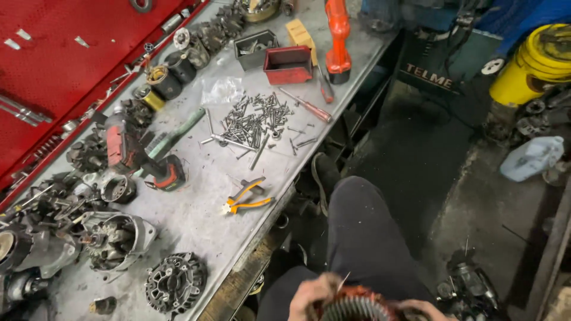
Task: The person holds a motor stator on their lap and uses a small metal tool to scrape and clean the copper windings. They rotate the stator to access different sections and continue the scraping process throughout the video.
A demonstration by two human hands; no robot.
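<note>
While the person sits beside the bench, the scene runs as follows:

Workbench [196,220]: grey metal top, running diagonally along the red wall panel [59,53].
Alternator housings [116,238]: stripped parts crowd the bench's left edge.
Cordless driver [140,157]: red and black, lying on its side mid-bench.
Stator [354,304]: round, ribbed, with copper windings, at the bottom edge of view over the person's lap, well apart from the bench; partly cut off.
Left hand [309,294]: fingers curled over the stator's left rim, touching it.
Right hand [425,309]: fingers wrapped on the right rim; mostly out of frame.
Screw pile [256,122]: loose, near the red tray [288,65].
Pliers [247,198]: orange-handled, near the bench edge.
</note>
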